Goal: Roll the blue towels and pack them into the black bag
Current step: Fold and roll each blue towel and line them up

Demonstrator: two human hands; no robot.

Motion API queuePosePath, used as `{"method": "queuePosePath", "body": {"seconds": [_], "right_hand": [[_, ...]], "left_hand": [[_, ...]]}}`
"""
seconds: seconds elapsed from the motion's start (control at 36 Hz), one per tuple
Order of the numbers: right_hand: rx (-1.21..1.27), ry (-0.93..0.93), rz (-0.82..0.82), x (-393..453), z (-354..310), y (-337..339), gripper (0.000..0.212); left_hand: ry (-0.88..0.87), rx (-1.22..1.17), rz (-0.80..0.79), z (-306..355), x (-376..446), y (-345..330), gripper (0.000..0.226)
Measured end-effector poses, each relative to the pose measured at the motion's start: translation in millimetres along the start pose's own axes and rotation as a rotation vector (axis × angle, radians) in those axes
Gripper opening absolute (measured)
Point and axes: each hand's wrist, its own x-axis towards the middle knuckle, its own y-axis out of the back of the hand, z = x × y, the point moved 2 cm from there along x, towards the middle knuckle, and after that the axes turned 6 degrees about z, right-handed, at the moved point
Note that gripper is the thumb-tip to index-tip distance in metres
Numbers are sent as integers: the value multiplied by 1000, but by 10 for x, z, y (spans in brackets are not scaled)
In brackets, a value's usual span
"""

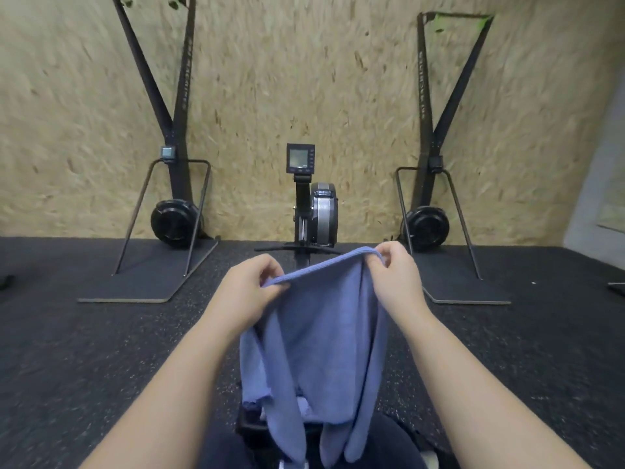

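**Here: blue towel held up by both hands in a gym room**

Here the floor (84,350) is dark speckled rubber matting, meeting a wall (270,79) of pale chipboard. Against that wall stand two tall black pull machines, the left machine (172,137) and the right machine (436,130), each on a flat base plate. Between them sits a rowing machine (316,214) with a small monitor (300,158) raised above its flywheel.

The left hand (248,296) and right hand (394,279) each pinch a top corner of the blue towel (324,340); each grip is clamped on the hem, fingers curled over it. The towel hangs in the air before the person, its upper edge stretched between the hands, its lower part falling in folds toward the lap.

More blue cloth (302,406) shows behind the hanging towel, above a dark shape that cannot be identified. The tops of both pull machines are cut off by the frame edge. The lettering on their uprights is blurred and unreadable. At the right edge a pale grey surface (595,198) is only partly seen.
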Motion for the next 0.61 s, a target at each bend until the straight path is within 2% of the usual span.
{"method": "queuePosePath", "body": {"seconds": [0.11, 0.28, 0.42, 0.53, 0.61], "right_hand": [[-19, -18, 35, 69, 15, 100, 10], [-100, -35, -4, 162, 77, 165, 15], [-132, -95, 30, 212, 70, 242, 24], [-132, -146, 53, 165, 11, 291, 32], [-166, -119, -7, 113, -112, 264, 31]], "left_hand": [[17, 16, 22, -22, 13, 121, 19], [35, 60, 19, -41, 44, 269, 16], [37, 108, 38, -74, 105, 407, 16], [106, 169, 88, -126, 83, 535, 14], [144, 101, 86, -83, 58, 531, 19]]}}
